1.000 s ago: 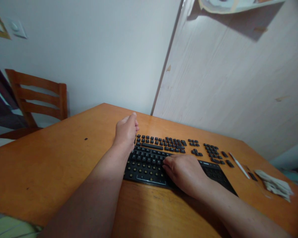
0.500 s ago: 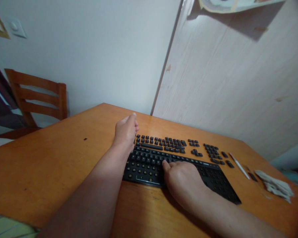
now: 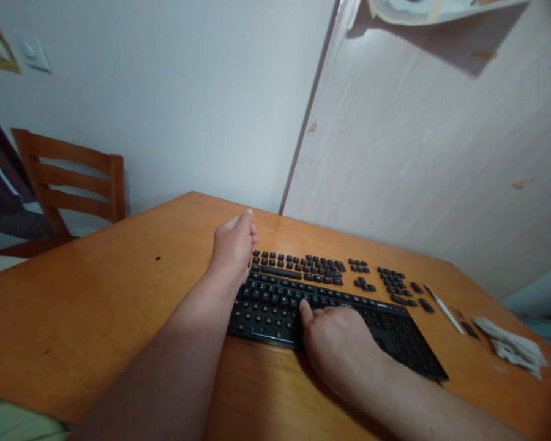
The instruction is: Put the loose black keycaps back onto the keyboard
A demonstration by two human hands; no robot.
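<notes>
A black keyboard (image 3: 395,331) lies on the orange wooden table (image 3: 96,306). My left hand (image 3: 232,245) is at its far left corner, fingers curled together against that corner. My right hand (image 3: 337,343) grips the keyboard's near edge, thumb on the keys near the space bar and the other fingers folded over the front. Behind the keyboard, loose black keycaps (image 3: 303,266) are laid out in rows like a second keyboard.
A thin white stick (image 3: 444,300) and a wad of crumpled tissue (image 3: 514,349) lie at the table's right end. A wooden chair (image 3: 68,177) stands at the far left. A white wall and a pale wood panel (image 3: 417,153) rise just behind the table.
My right hand has slid back from the middle of the keys to the keyboard's near edge. The left hand has stayed put.
</notes>
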